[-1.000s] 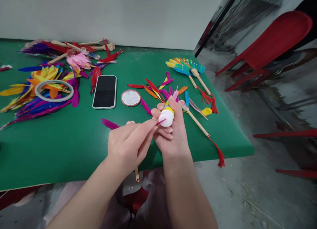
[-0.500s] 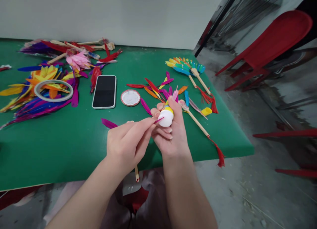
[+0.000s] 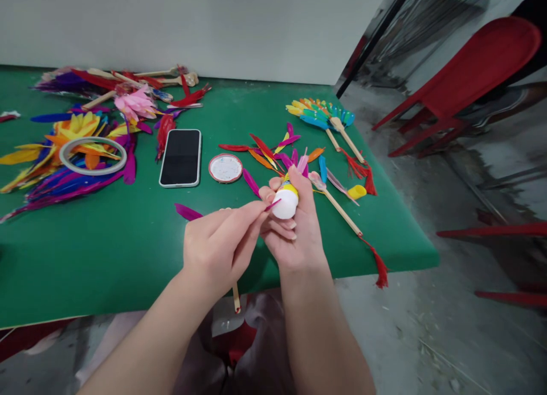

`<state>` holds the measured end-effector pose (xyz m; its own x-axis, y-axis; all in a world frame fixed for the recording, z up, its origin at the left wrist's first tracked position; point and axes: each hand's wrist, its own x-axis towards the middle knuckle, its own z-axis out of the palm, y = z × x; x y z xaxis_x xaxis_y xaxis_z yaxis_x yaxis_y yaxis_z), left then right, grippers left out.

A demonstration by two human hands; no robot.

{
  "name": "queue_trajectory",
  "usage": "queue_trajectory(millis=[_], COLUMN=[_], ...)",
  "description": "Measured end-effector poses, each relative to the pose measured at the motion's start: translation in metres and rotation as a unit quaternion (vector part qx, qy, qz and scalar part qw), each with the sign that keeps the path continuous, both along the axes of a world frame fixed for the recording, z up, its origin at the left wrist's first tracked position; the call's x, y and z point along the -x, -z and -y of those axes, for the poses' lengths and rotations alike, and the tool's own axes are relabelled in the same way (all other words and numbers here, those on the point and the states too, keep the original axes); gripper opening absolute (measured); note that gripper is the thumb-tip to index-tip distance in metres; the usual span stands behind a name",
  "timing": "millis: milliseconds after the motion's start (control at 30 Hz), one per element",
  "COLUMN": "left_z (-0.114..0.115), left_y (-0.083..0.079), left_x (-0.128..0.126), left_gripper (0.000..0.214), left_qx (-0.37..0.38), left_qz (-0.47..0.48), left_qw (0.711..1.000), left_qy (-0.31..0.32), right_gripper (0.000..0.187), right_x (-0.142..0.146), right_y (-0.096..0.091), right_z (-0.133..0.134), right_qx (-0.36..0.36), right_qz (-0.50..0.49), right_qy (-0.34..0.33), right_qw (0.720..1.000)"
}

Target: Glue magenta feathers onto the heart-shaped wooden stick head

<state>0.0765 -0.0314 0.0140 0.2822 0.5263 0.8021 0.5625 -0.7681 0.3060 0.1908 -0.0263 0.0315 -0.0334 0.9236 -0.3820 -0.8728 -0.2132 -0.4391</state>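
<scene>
My left hand (image 3: 217, 244) pinches a small magenta feather (image 3: 274, 204) between thumb and fingertips. My right hand (image 3: 294, 229) is wrapped round a white glue bottle (image 3: 285, 204) with a yellow band, its rounded white end toward me. The feather's tip lies against or just in front of this end; which, I cannot tell. The bottle's far end is hidden by my fingers. Under my left hand a wooden stick (image 3: 236, 298) pokes out over the table edge. Just right of my right hand lies a wooden fan handle (image 3: 342, 211) with a red tassel (image 3: 380, 268).
Loose coloured feathers (image 3: 267, 153) lie beyond my hands on the green table (image 3: 128, 258). A round lid (image 3: 225, 168) and a phone (image 3: 180, 158) are to the left, then a tape ring (image 3: 64, 157) on a feather pile. Finished-looking feather fans (image 3: 325, 115) lie back right; a red chair (image 3: 478, 70) stands beyond.
Almost nothing differs. Both hands, with the feather and the glue bottle, have shifted very slightly to the left.
</scene>
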Motion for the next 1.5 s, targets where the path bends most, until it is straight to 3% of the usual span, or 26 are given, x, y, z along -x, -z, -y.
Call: queue_trajectory(millis=[400, 733, 1067, 1333, 1500], left_z=[-0.0018, 0.0000, -0.0036, -0.0011, -0.0016], left_y=[0.0012, 0.0007, 0.0006, 0.0008, -0.0003], left_x=[-0.0007, 0.0012, 0.0032, 0.0026, 0.0028], left_gripper=[0.012, 0.011, 0.012, 0.011, 0.009], left_qx=[-0.026, 0.005, -0.051, 0.000, -0.012], left_qz=[-0.016, -0.007, -0.046, -0.012, -0.023], left_qw=[1.000, 1.000, 0.998, 1.000, 1.000], left_qy=[0.002, 0.000, -0.011, -0.017, -0.007], right_gripper=[0.036, 0.035, 0.035, 0.035, 0.037], right_x=[-0.0001, 0.0016, 0.0001, 0.0021, 0.0026], right_y=[0.0010, 0.0019, 0.0031, 0.0015, 0.0001], right_z=[-0.0005, -0.0009, -0.0017, -0.0012, -0.0009], right_qx=[0.008, 0.016, 0.008, 0.016, 0.019], right_qz=[-0.010, 0.001, 0.017, 0.011, 0.009], right_qy=[0.002, 0.012, 0.006, 0.011, 0.010], right_qw=[1.000, 1.000, 1.000, 1.000, 1.000])
